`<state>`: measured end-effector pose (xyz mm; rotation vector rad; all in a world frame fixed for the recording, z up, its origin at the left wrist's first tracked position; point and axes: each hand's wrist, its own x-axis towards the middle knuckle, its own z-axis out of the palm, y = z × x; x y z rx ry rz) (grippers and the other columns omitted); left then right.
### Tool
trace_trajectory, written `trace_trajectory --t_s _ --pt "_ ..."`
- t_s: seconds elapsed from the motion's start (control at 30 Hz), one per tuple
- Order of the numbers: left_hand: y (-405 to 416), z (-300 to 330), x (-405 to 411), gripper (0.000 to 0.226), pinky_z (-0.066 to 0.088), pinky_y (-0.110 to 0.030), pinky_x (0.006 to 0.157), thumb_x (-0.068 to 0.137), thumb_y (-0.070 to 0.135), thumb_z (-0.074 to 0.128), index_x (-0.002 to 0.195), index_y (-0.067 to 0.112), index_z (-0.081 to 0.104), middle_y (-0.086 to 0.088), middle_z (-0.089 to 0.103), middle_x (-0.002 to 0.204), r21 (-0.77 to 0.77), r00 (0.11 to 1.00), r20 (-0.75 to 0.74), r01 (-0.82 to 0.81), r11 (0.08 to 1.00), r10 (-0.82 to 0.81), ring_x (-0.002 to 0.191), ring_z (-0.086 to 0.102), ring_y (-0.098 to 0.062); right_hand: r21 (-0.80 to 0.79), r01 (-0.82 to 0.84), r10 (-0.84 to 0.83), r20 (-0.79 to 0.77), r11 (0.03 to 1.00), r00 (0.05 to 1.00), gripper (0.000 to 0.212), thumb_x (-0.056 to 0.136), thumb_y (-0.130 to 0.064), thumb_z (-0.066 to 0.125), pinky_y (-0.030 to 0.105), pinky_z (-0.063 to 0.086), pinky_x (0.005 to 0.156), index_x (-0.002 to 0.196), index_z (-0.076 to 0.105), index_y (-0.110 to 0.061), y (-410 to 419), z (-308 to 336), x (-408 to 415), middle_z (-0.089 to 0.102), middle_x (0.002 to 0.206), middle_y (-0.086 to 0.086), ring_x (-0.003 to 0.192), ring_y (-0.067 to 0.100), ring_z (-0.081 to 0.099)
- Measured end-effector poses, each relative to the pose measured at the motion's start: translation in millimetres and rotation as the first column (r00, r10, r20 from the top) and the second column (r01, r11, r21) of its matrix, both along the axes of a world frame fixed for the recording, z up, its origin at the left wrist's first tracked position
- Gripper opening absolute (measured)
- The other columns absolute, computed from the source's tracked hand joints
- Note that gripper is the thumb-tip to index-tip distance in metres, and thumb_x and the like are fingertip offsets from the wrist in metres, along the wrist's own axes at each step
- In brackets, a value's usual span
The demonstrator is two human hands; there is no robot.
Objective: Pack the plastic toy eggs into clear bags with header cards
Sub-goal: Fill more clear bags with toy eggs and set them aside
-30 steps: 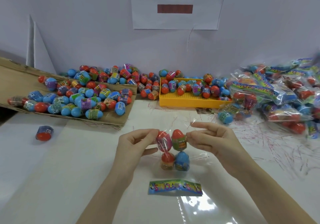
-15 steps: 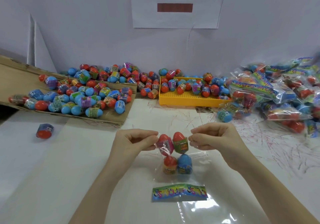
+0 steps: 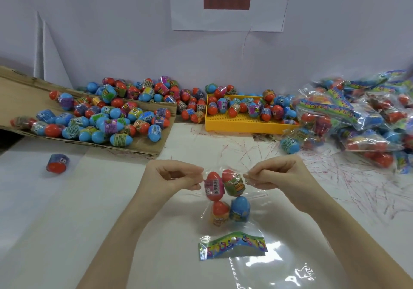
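As 4 plastic toy eggs (image 3: pixel 226 197) sat in clear plastic bag (image 3: pixel 257 193) | my L hand (image 3: pixel 172 177) + R hand (image 3: pixel 279 174) pinched bag's top edge, fingers curled.

Single head-worn view, wide-angle, looks forward and down onto white table (image 3: pixel 67 221) from close above. Left hand (image 3: pixel 172 177) and right hand (image 3: pixel 279 174) fill centre foreground; beyond fingertips, yellow tray (image 3: pixel 243 125) and wall sign (image 3: pixel 230 2) at far edge. No second view.

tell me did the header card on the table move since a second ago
No. The header card lies in the same spot below the bag; its slight shift in frame matches the yellow tray's shift.
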<state>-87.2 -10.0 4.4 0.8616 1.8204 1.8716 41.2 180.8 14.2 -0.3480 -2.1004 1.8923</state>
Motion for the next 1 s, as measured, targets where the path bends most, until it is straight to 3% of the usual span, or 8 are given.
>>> trace_trajectory --t_s 0.13,0.3,0.43,0.6,0.67,0.73,1.0 --pt "-3.1 -1.3 -4.2 0.041 0.05 -0.015 0.055 0.065 -0.024 0.063 0.055 0.015 0.074 -0.006 0.069 0.056 -0.016 0.997 -0.02 0.076 0.997 -0.077 0.053 0.065 -0.012 0.053 -0.051 0.052 -0.019 0.997 0.998 0.042 0.077 0.016 0.054 0.016 0.052 0.057 0.059 0.074 -0.016 -0.3 -1.8 0.7 0.072 0.067 0.004 0.066 0.013 0.069" --pt "-3.6 -2.6 -4.1 0.021 0.048 -0.014 0.055 0.053 -0.003 0.064 0.053 0.016 0.073 -0.003 0.067 0.054 -0.021 0.99 -0.013 0.138 0.99 -0.139 0.053 0.063 -0.01 0.08 -0.116 0.12 -0.04 0.99 0.992 0.051 0.072 0.025 0.049 0.013 0.047 0.054 0.053 0.072 -0.017 -0.6 -3.7 0.2 0.069 0.065 0.001 0.062 0.006 0.063" --pt "-5.7 -3.6 -5.8 0.019 0.048 -0.015 0.056 0.053 0.0 0.064 0.054 0.017 0.073 -0.002 0.066 0.055 -0.037 0.976 -0.035 0.216 0.976 -0.217 0.054 0.062 -0.011 0.076 -0.106 0.112 -0.074 0.991 0.991 0.034 0.061 0.014 0.056 0.016 0.049 0.057 0.049 0.068 -0.015 -4.5 -5.7 -1.0 0.066 0.063 0.003 0.064 0.008 0.062" --pt "-7.1 -1.4 -5.3 0.012 0.046 -0.015 0.057 0.051 0.023 0.063 0.055 0.015 0.073 -0.002 0.065 0.056 0.011 0.968 -0.016 0.25 0.968 -0.25 0.055 0.06 -0.011 0.121 -0.095 0.107 -0.097 0.988 0.989 0.045 0.066 0.033 0.047 0.019 0.051 0.061 0.05 0.062 -0.008 -2.8 -9.3 -2.2 0.065 0.064 0.006 0.065 0.011 0.062" --pt "-5.5 0.0 -4.3 0.006 0.046 -0.014 0.055 0.053 0.02 0.077 0.053 0.016 0.072 -0.001 0.065 0.054 -0.021 0.973 -0.031 0.228 0.973 -0.228 0.053 0.059 -0.009 0.138 -0.081 0.096 -0.099 0.987 0.99 0.044 0.066 0.033 0.047 0.018 0.051 0.06 0.051 0.06 -0.006 -3.2 -9.7 -2.8 0.065 0.063 0.005 0.064 0.01 0.063" --pt "-4.1 1.4 -3.3 0.019 0.046 -0.013 0.053 0.044 0.019 0.089 0.052 0.017 0.072 0.001 0.066 0.054 -0.071 0.982 -0.037 0.184 0.98 -0.187 0.052 0.06 -0.006 0.164 -0.066 0.084 -0.103 0.984 0.991 0.043 0.065 0.034 0.047 0.018 0.051 0.06 0.052 0.06 -0.005 -3.1 -9.8 -3.1 0.065 0.062 0.004 0.064 0.01 0.063" --pt "-3.8 0.7 -3.5 0.01 0.049 -0.012 0.055 0.047 0.011 0.077 0.054 0.016 0.072 0.002 0.067 0.057 -0.066 0.984 0.038 0.175 0.982 -0.173 0.055 0.063 -0.006 0.283 -0.059 0.093 -0.109 0.957 0.99 0.049 0.065 0.035 0.045 0.02 0.053 0.064 0.055 0.062 -0.01 -0.6 -8.9 -4.3 0.066 0.064 0.005 0.066 0.013 0.066"
